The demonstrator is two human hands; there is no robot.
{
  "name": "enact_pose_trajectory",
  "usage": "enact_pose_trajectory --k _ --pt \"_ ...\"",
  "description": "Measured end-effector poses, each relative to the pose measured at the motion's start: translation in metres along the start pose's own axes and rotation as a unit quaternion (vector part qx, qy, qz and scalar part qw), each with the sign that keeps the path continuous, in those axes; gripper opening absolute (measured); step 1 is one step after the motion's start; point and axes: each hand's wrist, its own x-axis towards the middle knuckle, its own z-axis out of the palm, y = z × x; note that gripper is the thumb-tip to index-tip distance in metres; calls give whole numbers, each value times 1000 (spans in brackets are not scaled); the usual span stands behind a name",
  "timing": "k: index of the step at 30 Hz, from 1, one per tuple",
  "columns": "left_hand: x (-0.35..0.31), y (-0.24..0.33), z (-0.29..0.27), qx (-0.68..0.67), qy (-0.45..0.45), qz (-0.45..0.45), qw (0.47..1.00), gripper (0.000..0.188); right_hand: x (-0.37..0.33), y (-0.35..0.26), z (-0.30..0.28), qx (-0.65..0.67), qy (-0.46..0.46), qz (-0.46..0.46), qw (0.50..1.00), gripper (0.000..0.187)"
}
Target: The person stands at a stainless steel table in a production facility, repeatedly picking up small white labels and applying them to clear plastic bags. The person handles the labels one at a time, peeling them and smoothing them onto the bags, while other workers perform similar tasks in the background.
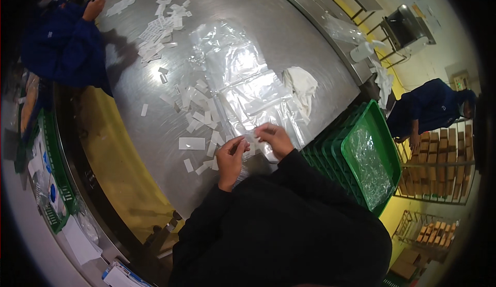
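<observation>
Close together at the table's near edge, my left hand and my right hand both have their fingers pinched. Between the fingertips shows a small pale piece; whether it is a label or plastic film I cannot tell. My right hand seems to grip it, while what the left fingers hold is hidden. Beneath and beyond the hands lie clear plastic bags, flat and shiny. Loose white labels are scattered to their left, with a larger blank one near my left hand.
A crumpled white cloth rests right of the bags on the metal table. Stacked green crates stand at the right, plastic film in the top one. Another label pile lies farther off. Co-workers in blue stand at left and right.
</observation>
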Motion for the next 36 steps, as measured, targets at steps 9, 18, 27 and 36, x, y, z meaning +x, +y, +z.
enact_pose_trajectory --k 9,18,27,36 --pt "53 -13 30 478 -143 297 814 80 95 1 -87 -338 3 -151 929 10" --pt "66 -36 21 586 -222 266 732 90 108 1 -93 -390 -27 -103 915 13" --pt "68 -38 18 604 -230 269 714 75 92 -19 -69 -551 137 -84 819 50" --pt "65 -43 19 617 -219 314 688 51 124 25 -127 -396 196 -128 888 29"
